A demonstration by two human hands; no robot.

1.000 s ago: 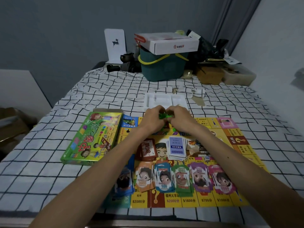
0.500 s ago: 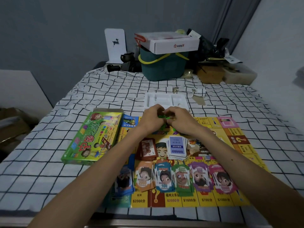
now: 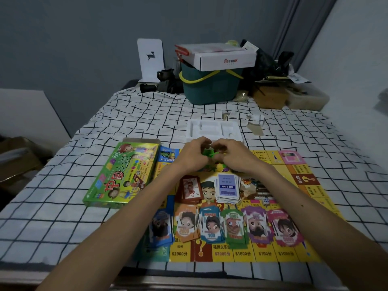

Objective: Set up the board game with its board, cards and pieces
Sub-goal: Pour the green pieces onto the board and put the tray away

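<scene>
Lowered slightly, green pieces (image 3: 206, 153) sit between left hand (image 3: 192, 156) and right hand (image 3: 235, 155) fingers (image 3: 219, 145).

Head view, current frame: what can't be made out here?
All in the head view:
- The green pieces: mostly covered by the left hand and right hand gripping them; count and shape unclear.
- The die on the board: too small and blurred to read its face.
- The blue card stack: print too blurred to read.
- The teal bucket: contents hidden by the white carton on top.
</scene>
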